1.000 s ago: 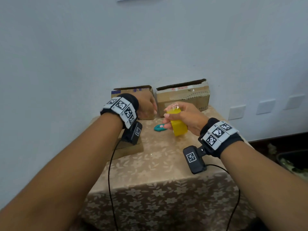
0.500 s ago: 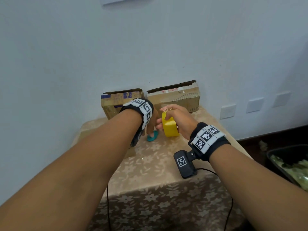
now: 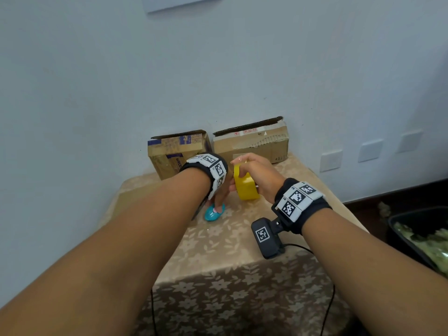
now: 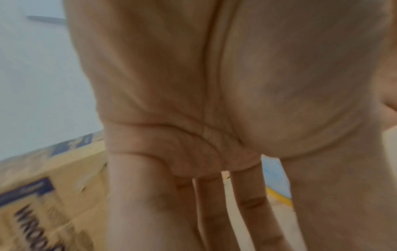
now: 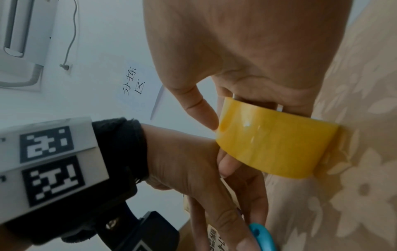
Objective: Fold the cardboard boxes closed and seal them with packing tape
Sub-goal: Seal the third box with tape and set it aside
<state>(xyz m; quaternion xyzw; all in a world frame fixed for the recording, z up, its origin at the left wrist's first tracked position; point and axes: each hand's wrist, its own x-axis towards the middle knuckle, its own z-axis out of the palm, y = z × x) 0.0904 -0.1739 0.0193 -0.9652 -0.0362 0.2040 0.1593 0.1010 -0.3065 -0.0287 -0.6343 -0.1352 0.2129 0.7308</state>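
Note:
Two brown cardboard boxes stand against the wall at the back of the table: the left box (image 3: 178, 151) (image 4: 64, 186) with blue print, and the right box (image 3: 252, 144). My right hand (image 3: 252, 170) (image 5: 236, 108) grips a yellow packing tape roll (image 3: 244, 187) (image 5: 272, 146) upright on the table, fingers through its core, thumb outside. My left hand (image 3: 218, 204) (image 4: 225, 212) reaches down beside the roll with fairly straight fingers. One fingertip touches a small teal cutter (image 3: 214, 212) (image 5: 261, 236) lying on the cloth. Whether the hand pinches it is hidden.
A floral beige cloth covers the small table (image 3: 230, 251). A flat cardboard piece (image 3: 131, 192) lies under my left forearm. To the right on the floor sits a black bin (image 3: 421, 236). Wall sockets (image 3: 331, 160) are behind, and the wall is close.
My left hand left the left box and came down to the teal cutter. The right hand with the tape roll has stayed beside it.

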